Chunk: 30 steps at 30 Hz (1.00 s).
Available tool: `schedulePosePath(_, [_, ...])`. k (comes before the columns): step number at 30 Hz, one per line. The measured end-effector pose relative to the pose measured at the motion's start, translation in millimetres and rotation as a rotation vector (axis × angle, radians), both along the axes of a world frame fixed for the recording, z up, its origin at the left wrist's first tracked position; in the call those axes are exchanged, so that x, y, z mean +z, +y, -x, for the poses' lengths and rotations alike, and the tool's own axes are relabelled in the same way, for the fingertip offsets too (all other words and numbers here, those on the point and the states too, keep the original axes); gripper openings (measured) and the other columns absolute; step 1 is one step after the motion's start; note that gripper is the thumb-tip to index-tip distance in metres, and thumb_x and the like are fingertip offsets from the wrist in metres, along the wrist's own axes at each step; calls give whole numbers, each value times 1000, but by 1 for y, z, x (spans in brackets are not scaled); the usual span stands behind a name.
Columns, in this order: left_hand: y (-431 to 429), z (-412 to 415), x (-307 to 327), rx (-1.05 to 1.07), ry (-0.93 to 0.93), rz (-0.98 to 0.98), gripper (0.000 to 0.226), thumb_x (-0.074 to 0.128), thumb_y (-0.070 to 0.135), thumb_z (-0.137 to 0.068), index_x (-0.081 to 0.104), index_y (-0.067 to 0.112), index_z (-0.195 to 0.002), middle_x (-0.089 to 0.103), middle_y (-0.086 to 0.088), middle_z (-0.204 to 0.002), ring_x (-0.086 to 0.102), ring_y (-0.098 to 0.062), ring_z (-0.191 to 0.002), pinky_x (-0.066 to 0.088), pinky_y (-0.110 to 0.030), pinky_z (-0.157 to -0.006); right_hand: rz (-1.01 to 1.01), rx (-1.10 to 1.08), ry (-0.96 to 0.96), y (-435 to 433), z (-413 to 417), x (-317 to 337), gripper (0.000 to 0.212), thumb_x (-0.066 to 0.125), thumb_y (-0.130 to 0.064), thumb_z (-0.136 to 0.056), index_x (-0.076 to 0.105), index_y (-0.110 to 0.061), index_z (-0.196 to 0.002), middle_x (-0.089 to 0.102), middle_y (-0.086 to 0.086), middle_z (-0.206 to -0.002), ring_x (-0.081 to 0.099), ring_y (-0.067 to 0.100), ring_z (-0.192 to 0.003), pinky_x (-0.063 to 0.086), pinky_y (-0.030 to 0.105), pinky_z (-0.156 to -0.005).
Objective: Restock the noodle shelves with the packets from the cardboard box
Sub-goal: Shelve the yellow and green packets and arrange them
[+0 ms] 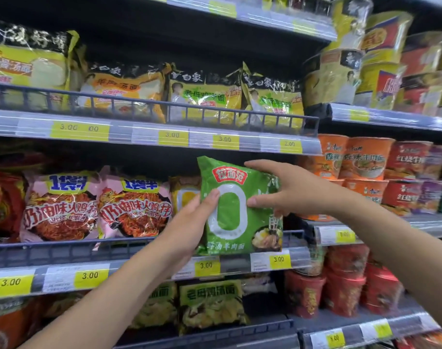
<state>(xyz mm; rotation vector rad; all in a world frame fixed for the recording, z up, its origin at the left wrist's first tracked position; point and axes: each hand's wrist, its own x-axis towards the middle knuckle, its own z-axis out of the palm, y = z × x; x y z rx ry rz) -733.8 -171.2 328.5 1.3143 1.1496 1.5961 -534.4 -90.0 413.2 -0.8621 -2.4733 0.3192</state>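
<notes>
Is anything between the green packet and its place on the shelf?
The low front rail crosses its way; the green packet probably must pass over it. A yellow packet stands behind it on the left. The rest behind is hidden.

Bright, even store light; glare on wrappers, wide-angle bending at edges, far packets perhaps motion-blurred.

We see dark metal shelves with wire front rails and clear price strips bearing yellow price tags. On the upper shelf stand yellow-and-black plastic noodle packets. On the middle one stand pink plastic packets printed with red noodles, and below them olive-green plastic packets. In the bay to our right, orange paper noodle bowls and red noodle cups sit stacked.
</notes>
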Motion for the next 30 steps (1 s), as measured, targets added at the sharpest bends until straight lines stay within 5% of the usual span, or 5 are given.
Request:
schedulePosePath(3, [12,-4,13,10,109,-24,47,45,57,-95,51,36,-137,56,26,-132,49,2,-127,33,-27,-109,-1,19,27,22,1,7,50,79,-40,-83,55,-34,-126,71,-5,-108,74,20,-73,63,41,-60])
schedulePosePath(11, [31,43,-3,595,1262,-56,33,39,35,-100,65,30,-121,68,8,-122,63,-16,-108,54,-37,-88,-238,-332,119,61,11,-1,46,66,-42,-93,57,-14,-128,75,-1,-89,72,14,-60,60,40,-68])
schedulePosePath(18, [46,55,-19,549,1440,143,44,27,47,-99,65,27,-94,63,3,-103,63,-24,-88,56,-41,-79,-246,-541,285,87,19,-8,34,60,-23,-96,50,-11,-67,61,11,-77,62,35,-76,51,38,-67])
schedulePosePath(23, [47,54,-20,537,1472,156,46,23,43,-101,65,27,-105,68,0,-110,63,-24,-93,54,-39,-81,-331,-559,252,107,27,-12,17,58,-19,-95,64,-2,-95,64,22,-101,63,42,-96,47,37,-75])
schedulePosePath(30, [42,52,-17,493,1475,165,44,18,43,-103,29,50,-144,61,-2,-135,61,-30,-115,53,-40,-85,-373,-538,-163,95,37,-11,67,60,-60,-83,44,-31,-141,52,13,-139,61,38,-115,54,44,-93])
